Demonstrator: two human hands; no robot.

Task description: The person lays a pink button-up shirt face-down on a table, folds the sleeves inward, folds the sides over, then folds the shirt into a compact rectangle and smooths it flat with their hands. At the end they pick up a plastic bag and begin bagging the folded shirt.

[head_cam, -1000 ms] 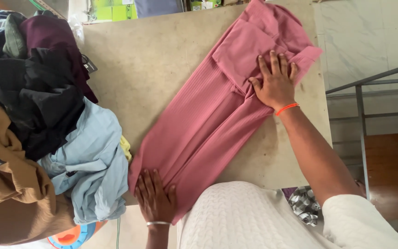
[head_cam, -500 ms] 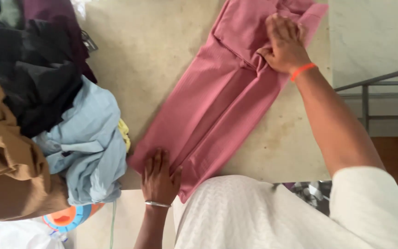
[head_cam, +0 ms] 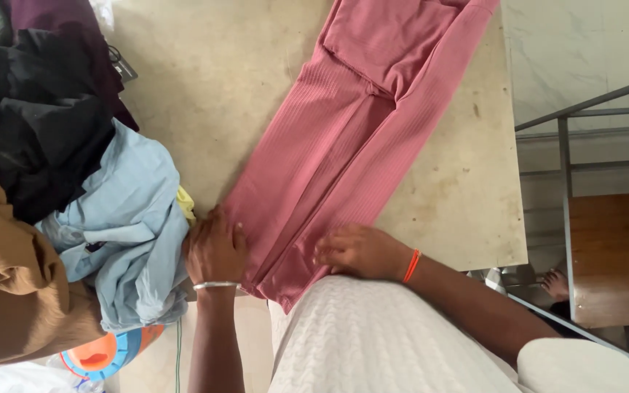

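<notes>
Both hands pressing near end of pink garment (head_cam: 343, 145), which is lying lengthwise across beige table (head_cam: 205, 94). Left hand (head_cam: 215, 249) resting flat, fingers extended, on garment's left edge, silver bangle (head_cam: 216, 286) on wrist. Right hand (head_cam: 362, 252) lying on fabric, fingers loosely curled, gripping nothing. Clothes pile (head_cam: 60, 189) sitting just beside left hand.

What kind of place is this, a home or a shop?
Probably a home laundry or clothes-sorting spot, though I can't be sure. A pink garment lies flat on a worn table, a heap of mixed clothes sits beside it, and a metal stair railing stands nearby.
</notes>
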